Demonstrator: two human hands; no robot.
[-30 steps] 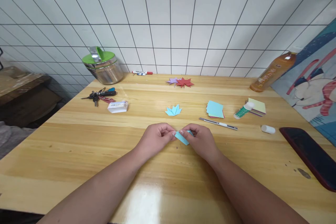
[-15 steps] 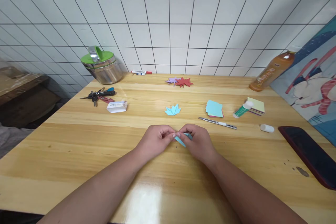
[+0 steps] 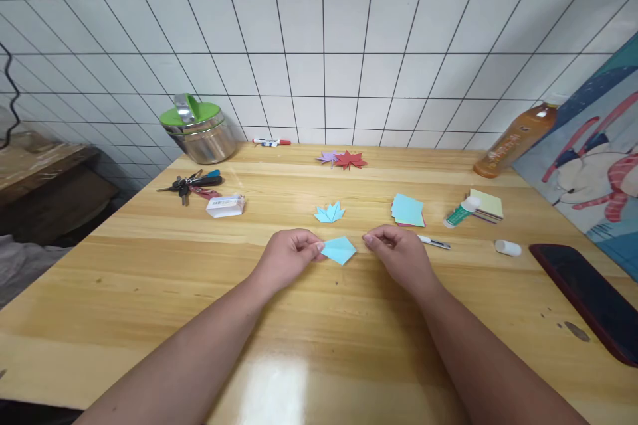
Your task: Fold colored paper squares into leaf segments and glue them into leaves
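My left hand (image 3: 288, 259) pinches a kite-shaped folded piece of light blue origami paper (image 3: 339, 250) by its left point, between thumb and fingers. The paper lies nearly flat, with its wider end toward the right. My right hand (image 3: 401, 255) is a short way right of the paper, apart from it, with thumb and fingertips pressed together and nothing visible in them. It covers part of a utility knife (image 3: 436, 243). Just beyond the hands lies a pointed light blue folded paper leaf (image 3: 329, 212).
A red paper leaf (image 3: 351, 159) overlaps a purple one (image 3: 327, 157) at the back. Blue paper squares (image 3: 409, 210), a glue stick (image 3: 459, 214), its cap (image 3: 508, 248) and a phone (image 3: 583, 299) lie right. Keys (image 3: 192, 182), a small white box (image 3: 225, 206) and a steel pot (image 3: 204, 136) stand left.
My right hand has let go of the blue paper and moved right, now over part of the knife. The paper stays in my left hand and shows its full kite shape.
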